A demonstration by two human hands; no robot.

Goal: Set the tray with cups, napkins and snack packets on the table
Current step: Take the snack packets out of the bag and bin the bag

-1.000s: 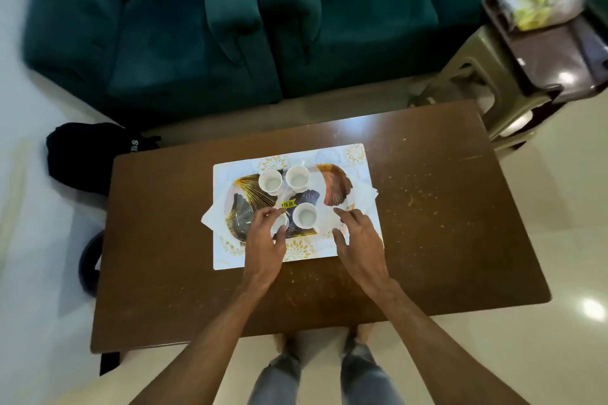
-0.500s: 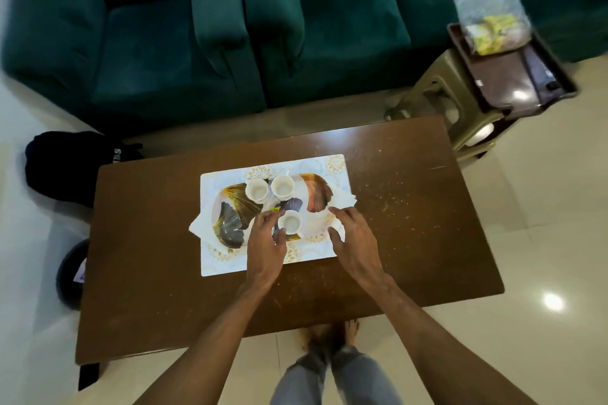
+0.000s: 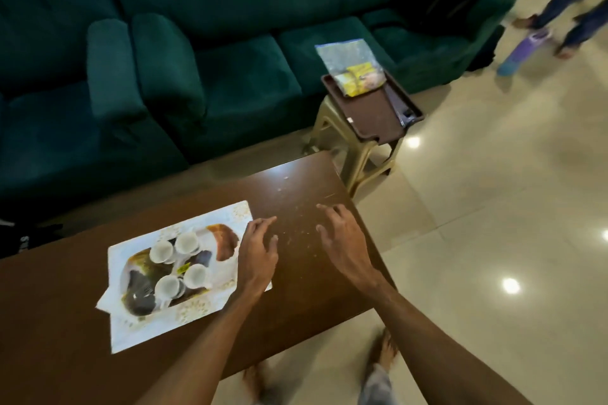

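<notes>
My 2 hands are both out over the brown table (image 3: 59,322), and neither holds anything. My left hand (image 3: 260,255) lies at the centre of the frame, over the right edge of the white patterned tray (image 3: 138,334). Its fingers are loosely spread and point toward the upper right. My right hand (image 3: 342,240) sits just right of centre above bare, speckled wood, its fingers splayed apart and slightly bent. I cannot tell whether either hand touches the surface.

The white patterned tray rests flat on the table at lower left of centre. It carries 4 white cups (image 3: 163,250), all upright and close together in 2 pairs. 1 white napkin corner (image 3: 102,303) pokes out at the tray's left edge.

Above and right of centre, 1 clear bag (image 3: 348,56) with yellow snack packets (image 3: 358,74) inside leans on 1 dark brown tray (image 3: 375,115). That tray sits on 1 beige plastic stool (image 3: 358,158). The packets are too blurred to count.

A green sofa (image 3: 230,76) fills the upper left, and 1 purple bottle (image 3: 523,49) shows at upper right.
</notes>
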